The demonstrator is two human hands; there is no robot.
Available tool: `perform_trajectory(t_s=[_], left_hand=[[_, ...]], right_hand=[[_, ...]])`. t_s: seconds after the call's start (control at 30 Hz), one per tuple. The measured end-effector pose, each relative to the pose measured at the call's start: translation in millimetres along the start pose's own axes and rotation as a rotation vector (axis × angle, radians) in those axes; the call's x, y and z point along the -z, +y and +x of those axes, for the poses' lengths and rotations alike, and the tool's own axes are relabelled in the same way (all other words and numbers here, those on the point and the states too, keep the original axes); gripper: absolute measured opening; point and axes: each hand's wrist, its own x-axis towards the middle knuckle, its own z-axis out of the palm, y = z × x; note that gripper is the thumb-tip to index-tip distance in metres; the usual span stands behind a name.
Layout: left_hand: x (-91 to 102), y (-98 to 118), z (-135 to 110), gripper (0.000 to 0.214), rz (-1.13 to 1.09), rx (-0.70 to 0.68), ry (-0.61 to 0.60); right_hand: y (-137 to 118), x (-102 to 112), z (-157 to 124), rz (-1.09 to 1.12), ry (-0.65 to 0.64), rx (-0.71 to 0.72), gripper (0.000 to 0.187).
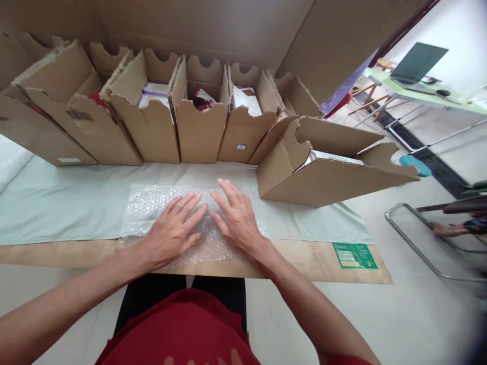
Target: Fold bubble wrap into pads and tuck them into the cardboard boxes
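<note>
A sheet of clear bubble wrap [146, 208] lies spread on the pale green cloth [68, 203], its near edge reaching over the wooden border of the table. My left hand [175, 230] rests on the sheet with fingers stretched out. Beside it, my right hand [238, 218] also lies on the bubble wrap, palm down and fingers apart. Neither hand grips anything. The parts of the sheet under both palms are hidden.
Behind the sheet stands a row of cardboard bins [201, 129], some holding small boxes. Another cardboard bin [338, 180] sits angled at the right. A green card [355, 255] lies near the front edge. Further right are a laptop [414, 66] on a table and another person's hand [445, 229].
</note>
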Motion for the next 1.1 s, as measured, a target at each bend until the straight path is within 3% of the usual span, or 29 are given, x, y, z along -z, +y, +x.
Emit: perform_trajectory(t_s=[0.1,0.2,0.4,0.57,0.7,0.87,0.97,1.1], left_hand=[[-16.9,-1.3,-2.6,0.065,0.035,0.017,-0.177],[-14.2,-21.0,-16.3,0.071,0.059,0.112,-0.235],[3.3,-53.4,-68.2,0.075,0.112,0.388,-0.188],[22.6,-85.4,-98.7,0.073,0.047,0.62,-0.068],[31.6,-95.2,-87.1,0.055,-0.07,0.754,0.002],[28.4,-69.6,-50.5,0.034,-0.258,0.722,0.11],[44.7,-60.8,-36.6,0.029,-0.367,0.742,0.179],[65.8,-72.8,-26.2,0.029,-0.289,0.82,0.17]], right_hand=[[0.9,-19.4,7.6,-0.021,-0.213,-0.054,0.056],[14.0,-25.7,2.9,-0.076,-0.285,-0.09,0.061],[38.8,-13.7,-33.1,-0.156,-0.233,-0.18,0.058],[59.0,-0.3,-74.0,-0.166,-0.057,-0.244,0.05],[71.5,4.1,-87.6,-0.253,0.061,-0.366,0.05],[61.4,0.9,-83.1,-0.165,0.171,-0.36,0.03],[49.9,4.7,-77.2,-0.05,0.257,-0.353,0.023],[44.3,8.0,-62.5,0.007,0.324,-0.339,0.017]])
